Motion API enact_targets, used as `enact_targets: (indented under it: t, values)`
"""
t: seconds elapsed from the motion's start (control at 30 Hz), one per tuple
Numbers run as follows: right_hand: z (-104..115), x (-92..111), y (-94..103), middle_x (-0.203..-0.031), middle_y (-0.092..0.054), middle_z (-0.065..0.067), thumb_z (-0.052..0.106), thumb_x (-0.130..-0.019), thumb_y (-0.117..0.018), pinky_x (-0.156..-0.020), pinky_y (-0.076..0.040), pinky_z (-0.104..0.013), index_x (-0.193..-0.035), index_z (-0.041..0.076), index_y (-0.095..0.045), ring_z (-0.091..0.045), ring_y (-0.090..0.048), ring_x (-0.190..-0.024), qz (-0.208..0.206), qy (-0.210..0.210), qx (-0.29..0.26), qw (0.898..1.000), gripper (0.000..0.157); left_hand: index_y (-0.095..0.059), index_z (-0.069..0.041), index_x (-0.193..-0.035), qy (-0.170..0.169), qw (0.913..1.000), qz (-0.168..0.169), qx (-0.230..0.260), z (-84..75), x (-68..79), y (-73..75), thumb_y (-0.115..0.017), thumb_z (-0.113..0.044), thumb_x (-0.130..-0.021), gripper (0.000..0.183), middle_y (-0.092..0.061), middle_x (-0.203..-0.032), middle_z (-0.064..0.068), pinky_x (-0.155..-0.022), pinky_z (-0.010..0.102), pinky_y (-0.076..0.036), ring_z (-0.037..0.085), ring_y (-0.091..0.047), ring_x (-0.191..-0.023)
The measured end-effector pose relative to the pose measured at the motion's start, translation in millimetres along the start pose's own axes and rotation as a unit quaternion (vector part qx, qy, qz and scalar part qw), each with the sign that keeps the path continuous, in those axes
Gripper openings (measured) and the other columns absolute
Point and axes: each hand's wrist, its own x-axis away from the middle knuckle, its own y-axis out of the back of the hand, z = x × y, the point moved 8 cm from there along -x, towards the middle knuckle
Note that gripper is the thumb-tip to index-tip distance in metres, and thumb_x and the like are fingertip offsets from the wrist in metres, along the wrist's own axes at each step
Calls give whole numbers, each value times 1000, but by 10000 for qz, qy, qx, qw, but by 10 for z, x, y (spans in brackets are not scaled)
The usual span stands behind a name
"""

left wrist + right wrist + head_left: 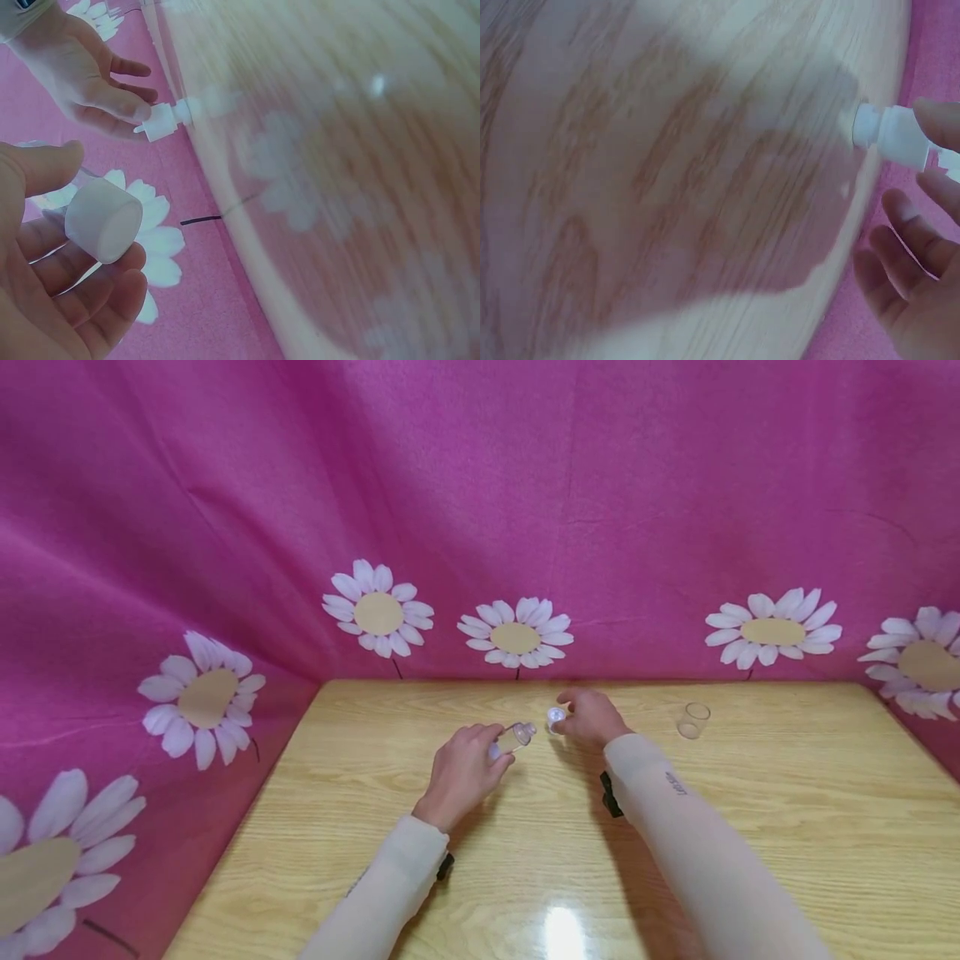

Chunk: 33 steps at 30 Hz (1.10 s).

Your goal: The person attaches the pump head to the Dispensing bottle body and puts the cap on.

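My left hand (pixel 463 772) grips a small clear bottle (pixel 517 737), tilted so its neck points right toward the other hand. In the left wrist view the white base (pixel 105 219) of that bottle shows between thumb and fingers. My right hand (pixel 594 720) pinches a small white pump top (pixel 556 718) between thumb and forefinger, just above the tabletop or touching it; I cannot tell which. The right wrist view shows the same pump top (pixel 904 136) at the right edge, with the other fingers spread loosely beside it. A gap separates bottle and pump top.
To the right of my right hand, a clear cup-shaped cap (pixel 693 721) stands on the wooden table (pixel 787 827). Behind and to the left hangs a pink cloth (pixel 637 485) with large white daisies, meeting the table's back edge.
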Motion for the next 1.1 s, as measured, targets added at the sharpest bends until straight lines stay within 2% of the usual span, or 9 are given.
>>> enact_targets:
  t: [0.23,0.6,0.93,1.1]
  values:
    - [38,13,-20,-121,-68,-21,21,-90,-69,-101,-45,-52,-122,6,-67,-39,-59,-116,-89,-81,286,9995,36,-69,-14,-120,11,10000,28,69,13,18,-23,-75,-33,-88,37,-74,-107,2,-75,35,-57,18,-66,-92]
    - [28,-15,-52,-117,-70,-18,22,-89,-67,-98,-48,-49,-121,3,-66,-36,-62,-112,7,-58,345,9994,37,-69,-14,-122,74,9998,53,175,42,40,-44,-75,-31,-88,38,-74,-110,4,-75,36,-57,19,-67,-94]
    - [-1,17,53,-114,-70,-16,20,-89,-67,-97,-48,-49,-118,4,-67,-33,-63,-108,23,-159,283,9995,34,-69,-13,-121,50,9999,-16,95,32,21,-23,-76,-31,-88,38,-74,-107,3,-72,34,-57,18,-67,-90]
    - [26,80,118,-116,-70,-17,19,-89,-67,-98,-48,-50,-119,2,-66,-34,-63,-110,29,53,321,9995,35,-69,-13,-121,44,9999,-20,119,17,1,-16,-75,-32,-88,38,-74,-106,3,-73,34,-57,18,-66,-90]
